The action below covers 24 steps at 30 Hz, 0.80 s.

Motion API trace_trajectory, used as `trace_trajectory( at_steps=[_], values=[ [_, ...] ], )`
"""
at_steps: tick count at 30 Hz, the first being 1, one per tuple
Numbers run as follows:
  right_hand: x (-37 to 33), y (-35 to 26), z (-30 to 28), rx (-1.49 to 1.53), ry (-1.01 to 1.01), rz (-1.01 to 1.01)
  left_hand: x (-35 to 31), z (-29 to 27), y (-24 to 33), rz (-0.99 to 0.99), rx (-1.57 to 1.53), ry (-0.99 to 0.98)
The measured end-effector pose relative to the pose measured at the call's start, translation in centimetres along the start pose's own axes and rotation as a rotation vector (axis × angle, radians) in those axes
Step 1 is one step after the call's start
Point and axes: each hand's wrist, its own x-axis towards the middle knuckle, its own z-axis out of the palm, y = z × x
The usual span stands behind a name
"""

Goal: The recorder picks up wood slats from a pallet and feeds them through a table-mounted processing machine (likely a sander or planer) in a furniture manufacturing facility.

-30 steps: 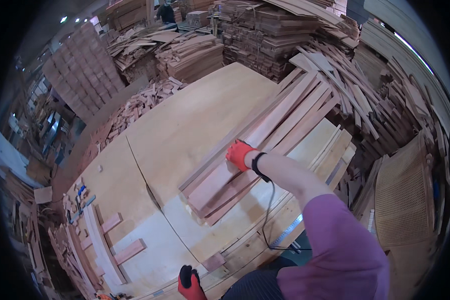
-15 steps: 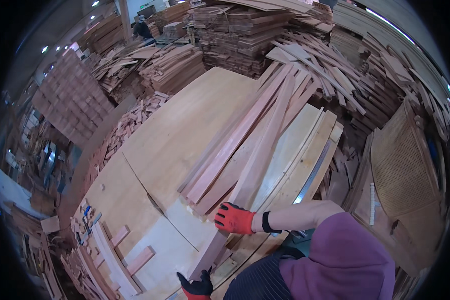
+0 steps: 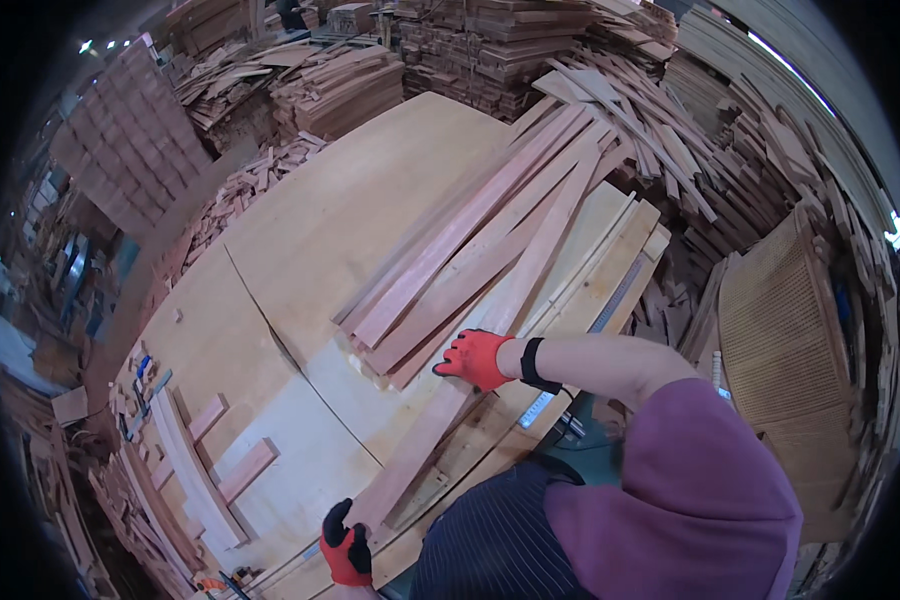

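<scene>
A long reddish wooden strip (image 3: pixel 530 260) lies slanted across a pile of similar strips (image 3: pixel 440 260) on a large plywood table (image 3: pixel 310 220). My right hand (image 3: pixel 475 358), in a red and black glove, is closed over the strip about halfway along, where it leaves the pile. Wearing the same kind of glove, my left hand (image 3: pixel 348 548) grips the strip's near end at the table's front edge. A purple sleeve and a dark striped apron fill the lower right.
Short wood pieces and pale slats (image 3: pixel 205 465) lie at the table's near left. A metal ruler (image 3: pixel 595 335) runs along the right edge. Heaps of offcuts and stacked boards (image 3: pixel 490 50) ring the table; a woven panel (image 3: pixel 780 330) leans at right.
My right hand has slid down from the far part of the pile toward me. The long strip has come out of the pile toward the table's near edge, its end in my left hand.
</scene>
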Motion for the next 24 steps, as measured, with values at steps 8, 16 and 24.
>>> trace_trajectory(
  at_steps=[8,16,24],
  values=[
    [1.4,-4.6,1.5,-0.047,0.104,-0.027,-1.4,-4.1,-5.5,0.02,0.167,0.182],
    [4.3,-1.8,3.9,0.162,0.054,0.028,3.7,-2.9,-4.9,-0.247,-0.303,0.224],
    [5.0,5.3,12.1,0.191,0.36,0.214,8.9,2.2,-5.3,-0.484,0.129,0.209]
  ],
)
